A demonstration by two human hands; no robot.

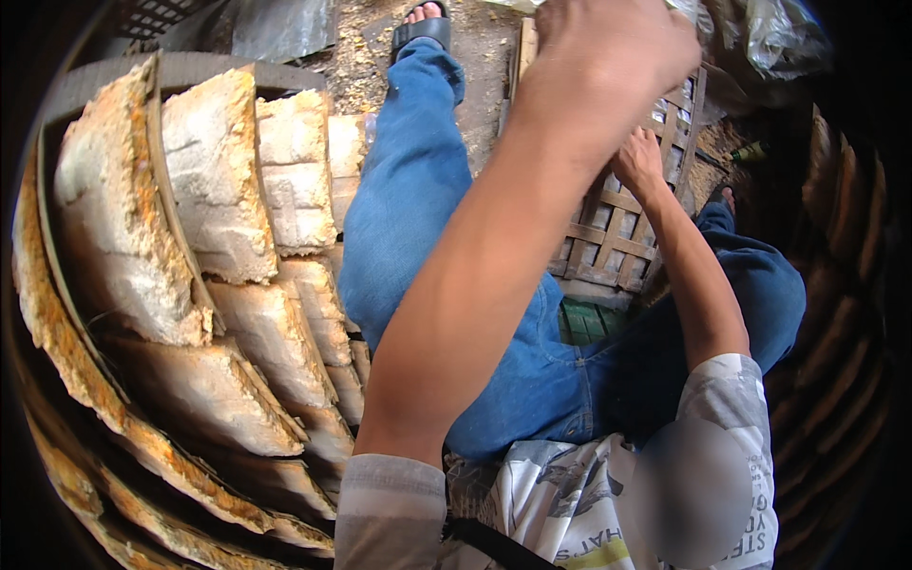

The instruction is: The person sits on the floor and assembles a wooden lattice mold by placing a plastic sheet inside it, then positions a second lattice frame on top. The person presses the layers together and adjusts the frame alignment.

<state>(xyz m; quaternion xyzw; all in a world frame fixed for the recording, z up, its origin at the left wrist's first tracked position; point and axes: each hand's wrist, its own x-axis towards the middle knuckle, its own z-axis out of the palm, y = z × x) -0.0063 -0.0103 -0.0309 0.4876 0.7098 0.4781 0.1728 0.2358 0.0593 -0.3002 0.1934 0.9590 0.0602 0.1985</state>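
A woven lattice panel of thin wooden strips [597, 234] stands between my legs, with something whitish and shiny showing through its gaps. My left hand [617, 43] is raised at the top edge of the view, above the panel's far end. Its fingers look curled in, and the frame cuts off part of it; what it holds is hidden. Partly behind my left forearm, my right hand [640, 160] is at the lattice panel with bent fingers. Whatever lies inside that grip is too small to make out.
Racks of thick off-white slabs with crumbly, orange-tinged edges [218, 171] rise close on my left. Similar slabs [845, 190] line the dark right side. Clear plastic [784, 38] lies at the far right. A green slatted piece [584, 318] sits below the lattice. Crumbs cover the floor [366, 47].
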